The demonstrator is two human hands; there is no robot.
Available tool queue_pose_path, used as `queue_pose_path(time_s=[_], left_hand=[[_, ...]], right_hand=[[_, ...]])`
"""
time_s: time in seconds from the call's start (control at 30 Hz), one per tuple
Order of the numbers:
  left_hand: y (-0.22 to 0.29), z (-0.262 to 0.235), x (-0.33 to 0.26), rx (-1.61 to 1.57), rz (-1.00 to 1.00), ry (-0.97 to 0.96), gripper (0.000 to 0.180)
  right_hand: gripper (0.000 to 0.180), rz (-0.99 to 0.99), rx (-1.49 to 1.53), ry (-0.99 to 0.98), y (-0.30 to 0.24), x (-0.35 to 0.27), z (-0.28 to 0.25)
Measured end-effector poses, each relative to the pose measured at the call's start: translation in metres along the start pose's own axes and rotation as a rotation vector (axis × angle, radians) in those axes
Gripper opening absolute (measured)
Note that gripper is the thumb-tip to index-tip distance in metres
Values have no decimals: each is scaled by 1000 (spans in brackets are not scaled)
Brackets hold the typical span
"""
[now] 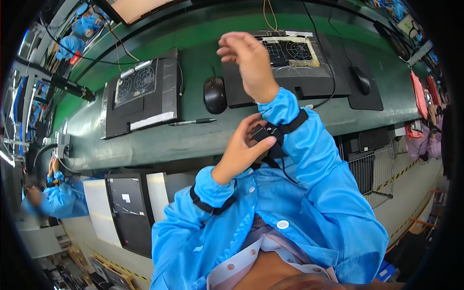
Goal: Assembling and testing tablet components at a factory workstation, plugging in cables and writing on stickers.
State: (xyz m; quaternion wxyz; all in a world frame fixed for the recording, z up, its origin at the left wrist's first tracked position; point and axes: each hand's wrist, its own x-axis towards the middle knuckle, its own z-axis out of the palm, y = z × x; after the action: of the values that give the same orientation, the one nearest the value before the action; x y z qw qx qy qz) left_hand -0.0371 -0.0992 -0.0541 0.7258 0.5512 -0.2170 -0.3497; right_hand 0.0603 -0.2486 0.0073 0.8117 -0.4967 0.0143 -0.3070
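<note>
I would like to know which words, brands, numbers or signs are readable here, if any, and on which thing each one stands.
No text is readable.
White label on the dark panel: too small to read.
Circle-patterned sheet on the left black fixture: any lettering too small to read.

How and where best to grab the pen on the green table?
Mid-barrel of the pen, I'd say: pinch across it with thumb and finger, from above on the wearer's side. It's thin, lies flat and runs roughly crosswise to the wearer; its left end is close to the black board, and the mouse sits beyond its right end.
</note>
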Motion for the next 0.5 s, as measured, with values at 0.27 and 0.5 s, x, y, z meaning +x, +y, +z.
queue_pose_path(time_s=[0.27,0.5], left_hand=[[1,46,12,222,60,-35,46],[-10,50,11,-4,-228,-158,25]], right_hand=[[14,-127,-43,128,-30,12,-24],[11,-1114,-809,-71,-46,14,0]])
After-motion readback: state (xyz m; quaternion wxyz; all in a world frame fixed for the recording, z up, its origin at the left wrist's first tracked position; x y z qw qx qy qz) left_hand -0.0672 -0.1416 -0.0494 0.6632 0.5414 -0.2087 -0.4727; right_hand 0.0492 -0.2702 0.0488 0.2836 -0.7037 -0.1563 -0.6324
